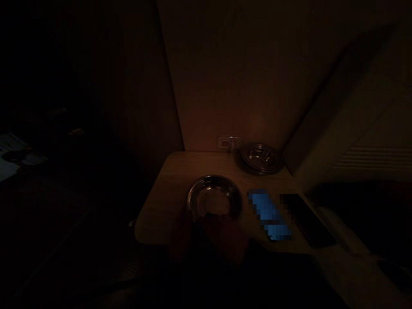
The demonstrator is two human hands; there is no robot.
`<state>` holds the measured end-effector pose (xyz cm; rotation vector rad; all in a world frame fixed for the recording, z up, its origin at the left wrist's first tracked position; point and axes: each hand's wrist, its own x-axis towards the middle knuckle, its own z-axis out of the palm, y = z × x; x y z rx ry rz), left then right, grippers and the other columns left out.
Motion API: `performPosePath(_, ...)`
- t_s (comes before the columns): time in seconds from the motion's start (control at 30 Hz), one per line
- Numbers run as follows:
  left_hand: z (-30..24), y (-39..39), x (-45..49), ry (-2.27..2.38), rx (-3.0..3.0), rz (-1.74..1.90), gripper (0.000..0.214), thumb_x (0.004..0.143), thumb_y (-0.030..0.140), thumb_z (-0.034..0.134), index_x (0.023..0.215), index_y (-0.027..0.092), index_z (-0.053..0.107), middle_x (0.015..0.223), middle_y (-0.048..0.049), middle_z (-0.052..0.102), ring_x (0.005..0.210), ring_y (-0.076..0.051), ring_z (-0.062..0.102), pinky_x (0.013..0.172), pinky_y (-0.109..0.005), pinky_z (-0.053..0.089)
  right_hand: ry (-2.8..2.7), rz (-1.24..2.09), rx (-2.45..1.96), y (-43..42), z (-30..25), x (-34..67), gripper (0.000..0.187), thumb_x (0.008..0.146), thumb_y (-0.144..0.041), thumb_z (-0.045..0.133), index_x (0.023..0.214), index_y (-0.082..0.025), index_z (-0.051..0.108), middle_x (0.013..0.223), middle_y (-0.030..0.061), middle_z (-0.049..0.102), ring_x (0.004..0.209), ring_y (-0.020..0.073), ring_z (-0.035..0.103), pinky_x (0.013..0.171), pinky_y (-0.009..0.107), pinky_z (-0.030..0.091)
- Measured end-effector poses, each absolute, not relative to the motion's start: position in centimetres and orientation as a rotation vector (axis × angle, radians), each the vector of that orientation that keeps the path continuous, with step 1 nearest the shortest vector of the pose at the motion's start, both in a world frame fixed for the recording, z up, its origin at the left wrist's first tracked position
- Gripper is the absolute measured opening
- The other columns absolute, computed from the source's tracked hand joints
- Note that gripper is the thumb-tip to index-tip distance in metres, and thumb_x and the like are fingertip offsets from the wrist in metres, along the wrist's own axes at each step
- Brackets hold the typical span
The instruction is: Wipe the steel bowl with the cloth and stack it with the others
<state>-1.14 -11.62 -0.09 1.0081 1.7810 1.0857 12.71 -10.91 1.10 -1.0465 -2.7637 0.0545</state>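
Observation:
The room is very dark. A round steel plate [215, 198] lies on a small light wooden table [167, 180]. My left hand [180, 235] is a dim reddish shape at the table's front edge, just left of the plate's near rim. My right hand [227, 237] sits at the plate's near rim and seems to touch it. The darkness hides the fingers of both hands and whether they hold anything.
A stack of steel plates [260, 158] stands at the table's back right, below a wall socket [229, 142]. A lit blue phone screen [269, 215] and a dark flat device [307, 219] lie right of the plate. A pale bed edge [350, 257] borders the right.

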Motion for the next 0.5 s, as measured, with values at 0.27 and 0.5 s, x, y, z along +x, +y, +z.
performPosePath(0.27,0.0,-11.0,-2.0,1.773,1.038,1.211,0.045,0.087,0.04,0.045,0.122,0.018,0.061,0.125,-0.009,0.062,0.116,-0.026,0.055,0.099,-0.038,0.041,-2.869,0.2,-0.915,-10.4,1.9,15.8,0.033,0.092,-0.018,0.05,0.124,-0.014,0.054,0.114,0.0141,0.066,0.103,0.0244,0.063,0.085,0.04,0.051)
performPosePath(0.5,0.7,-10.3,-1.5,1.853,1.003,1.168,0.044,0.089,0.033,0.042,0.123,0.013,0.061,0.121,-0.0112,0.065,0.112,-0.026,0.059,0.095,-0.036,0.043,-2.804,0.374,-1.18,-10.5,2.5,12.6,0.031,0.094,-0.018,0.042,0.122,-0.016,0.055,0.114,0.0115,0.066,0.1,0.0215,0.065,0.082,0.031,0.052)
